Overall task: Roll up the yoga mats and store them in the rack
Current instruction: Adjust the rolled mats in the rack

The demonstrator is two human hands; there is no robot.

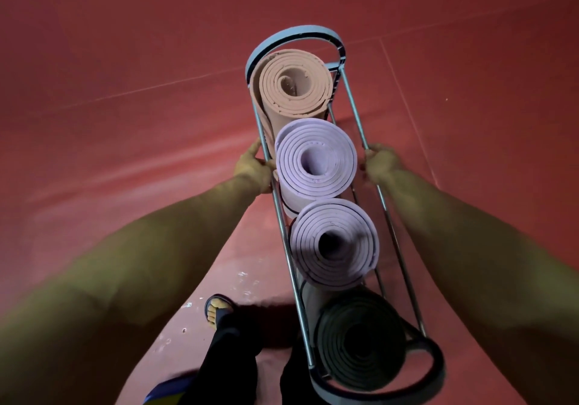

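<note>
Standing upright in the chrome rack (354, 97), four rolled mats (316, 158), each hand (254, 169) (379, 163) gripping a rail

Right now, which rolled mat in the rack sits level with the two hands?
The upper lilac mat, second from the far end, lies between the left hand and right hand holding the rack's rails.

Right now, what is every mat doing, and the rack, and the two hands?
Peach mat: rolled up, standing on end in the rack, farthest away.
Far purple mat: rolled up, in the rack.
Near purple mat: rolled up, in the rack.
Dark grey mat: rolled up, in the rack, nearest.
Rack: upright, holds four mats.
Left hand: grips the rack's left rail.
Right hand: grips the rack's right rail.
</note>
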